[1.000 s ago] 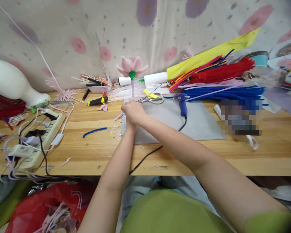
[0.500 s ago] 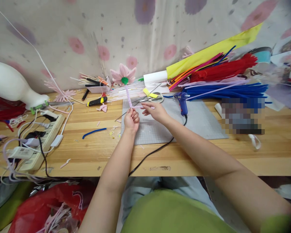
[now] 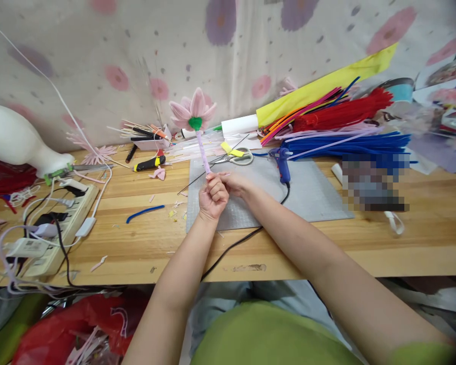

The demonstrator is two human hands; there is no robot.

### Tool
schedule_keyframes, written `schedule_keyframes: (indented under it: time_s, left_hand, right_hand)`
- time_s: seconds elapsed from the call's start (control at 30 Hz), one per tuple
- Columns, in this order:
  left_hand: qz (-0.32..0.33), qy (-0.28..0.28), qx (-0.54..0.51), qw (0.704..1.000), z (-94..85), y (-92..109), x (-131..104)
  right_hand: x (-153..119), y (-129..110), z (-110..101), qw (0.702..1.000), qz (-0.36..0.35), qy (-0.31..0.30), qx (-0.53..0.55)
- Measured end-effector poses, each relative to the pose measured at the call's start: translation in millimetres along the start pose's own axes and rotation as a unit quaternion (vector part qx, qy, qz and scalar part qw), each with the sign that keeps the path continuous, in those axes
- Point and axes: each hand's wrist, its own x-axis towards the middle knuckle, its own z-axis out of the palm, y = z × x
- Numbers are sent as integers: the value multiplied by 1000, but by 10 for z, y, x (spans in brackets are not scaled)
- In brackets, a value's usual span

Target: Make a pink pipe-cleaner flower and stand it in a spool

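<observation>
A flower with pink fuzzy petals (image 3: 193,107) and a green base stands upright on a stem wrapped in lilac (image 3: 202,148). My left hand (image 3: 214,197) is closed around the lower end of that stem, above the mat. Close against it on the right is my right hand (image 3: 233,183), its fingers partly hidden behind the left. It pinches a lilac strip that runs to the stem; only a little of the strip shows. Just beyond the hands lie scissors (image 3: 242,157) and a thin dark wire (image 3: 192,185).
A blue glue gun (image 3: 282,165) lies on the grey cutting mat (image 3: 307,197), its black cord running forward. Bundles of blue pipe cleaners (image 3: 345,145) and red ones (image 3: 342,112) lie behind. A yellow-black utility knife (image 3: 149,163) and a power strip (image 3: 66,228) are to the left.
My right hand has moved in against my left, and the strip stretched between them has shortened from view. The flower has turned and tilts its petals more upward. The camera view has shifted slightly.
</observation>
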Motion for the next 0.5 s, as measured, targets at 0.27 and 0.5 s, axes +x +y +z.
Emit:
schedule_keyframes:
  time_s: [0.27,0.5]
  left_hand:
    - [-38,-43,-36,998,34,81,86]
    - [-14,38,36,999,-34,-55,282]
  right_hand:
    - [18,20,79,995,35,-31,-92]
    - [-256,-353,147,836,-316,212,-395]
